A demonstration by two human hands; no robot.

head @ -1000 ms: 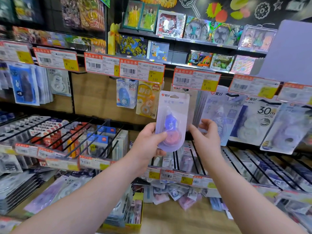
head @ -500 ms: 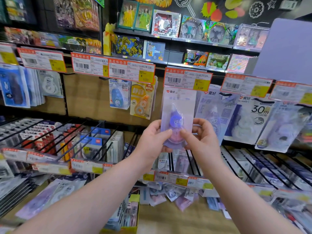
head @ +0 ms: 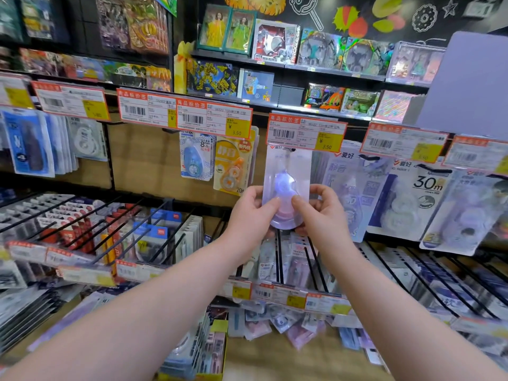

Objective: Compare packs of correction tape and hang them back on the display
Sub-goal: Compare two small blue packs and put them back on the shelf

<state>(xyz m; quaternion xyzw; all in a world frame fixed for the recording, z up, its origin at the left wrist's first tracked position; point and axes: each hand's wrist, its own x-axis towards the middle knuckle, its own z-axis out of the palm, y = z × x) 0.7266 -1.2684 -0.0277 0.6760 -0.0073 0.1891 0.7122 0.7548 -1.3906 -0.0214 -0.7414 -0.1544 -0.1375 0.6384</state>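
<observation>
A clear blister pack of correction tape [head: 286,177] with a blue and pink dispenser inside is held up against the display, its top just under a red and yellow price tag [head: 306,132]. My left hand [head: 251,215] grips its lower left edge, thumb on the front. My right hand [head: 320,213] pinches the lower right side, thumb pressed on the blister. The hook behind the pack's top is hidden. More correction tape packs [head: 354,188] hang to the right.
Blue [head: 196,158] and orange [head: 233,166] tape packs hang to the left. Black wire hooks [head: 132,226] with stationery stick out below, with price tags along their fronts. Loose packs lie in a bin [head: 275,323] underneath. Toy boxes fill the upper shelf [head: 277,42].
The pack has moved up and right, from in front of the shelf to directly under the price tag. My right hand, free one second ago, has come in and now pinches it.
</observation>
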